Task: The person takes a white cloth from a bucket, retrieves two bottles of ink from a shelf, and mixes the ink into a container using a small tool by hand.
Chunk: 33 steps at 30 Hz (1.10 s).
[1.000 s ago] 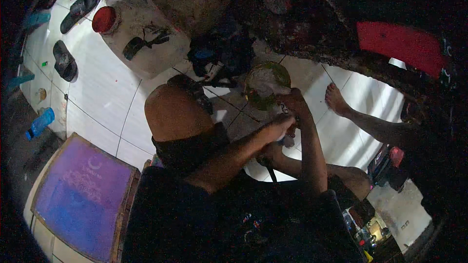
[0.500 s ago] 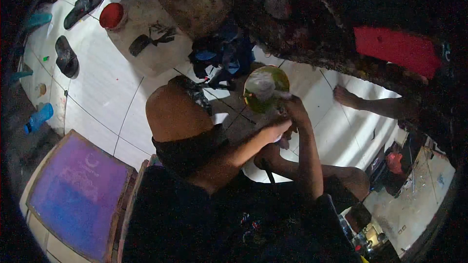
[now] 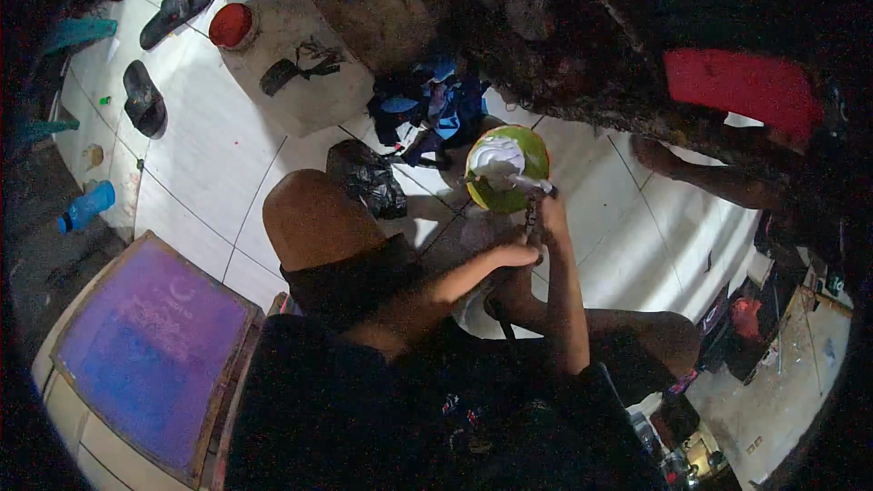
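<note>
Between my bent legs, my right hand (image 3: 551, 211) is closed on a white-coated tool (image 3: 527, 183) that reaches into a round green container (image 3: 528, 150) of white, paste-like material (image 3: 497, 155). Just below, my left hand (image 3: 516, 254) is closed around a slender object whose nature I cannot make out, partly hidden by my fingers. A crumpled black plastic bag (image 3: 366, 184) lies left of the container, and a pile of dark blue cloth scraps (image 3: 426, 105) sits behind it.
Another person's leg (image 3: 700, 180) extends from the right. Purple framed screen (image 3: 150, 336) at lower left; blue bottle (image 3: 86, 205), black sandals (image 3: 144, 100) on the left floor. A grimy white container with red lid (image 3: 233, 25) stands at the back, beside a dark ledge (image 3: 591, 82).
My hands have shifted slightly lower in view, the left one most. The other person's foot has moved right toward the dark ledge. The view itself has shifted a little, showing the green container more clearly.
</note>
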### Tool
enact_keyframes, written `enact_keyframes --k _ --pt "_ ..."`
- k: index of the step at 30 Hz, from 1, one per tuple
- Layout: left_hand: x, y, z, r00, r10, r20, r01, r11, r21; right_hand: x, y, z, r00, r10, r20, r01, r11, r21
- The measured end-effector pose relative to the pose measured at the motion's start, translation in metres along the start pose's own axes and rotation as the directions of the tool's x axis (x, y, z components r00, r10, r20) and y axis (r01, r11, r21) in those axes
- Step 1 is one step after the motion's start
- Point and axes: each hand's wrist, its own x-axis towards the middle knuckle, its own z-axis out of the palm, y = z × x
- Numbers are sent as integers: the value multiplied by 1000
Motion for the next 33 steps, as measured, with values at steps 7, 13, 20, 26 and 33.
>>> enact_keyframes --k 7,13,20,26,33 --pt "-1 -40 9 987 -147 64 62 718 693 16 33 -4 965 221 -144 -223 975 3" --pt "13 -95 15 981 -129 -147 192 780 596 15 14 -3 978 113 -176 -86 984 154" --pt "-10 -118 8 984 -101 150 -69 560 826 24 73 16 996 52 -73 -61 991 -116" --pt "-8 18 -25 831 -481 279 231 756 613 34 73 -20 983 144 -115 -153 986 -73" --pt "-17 59 -24 878 -385 286 330 918 221 24 48 -28 997 32 -73 -17 979 205"
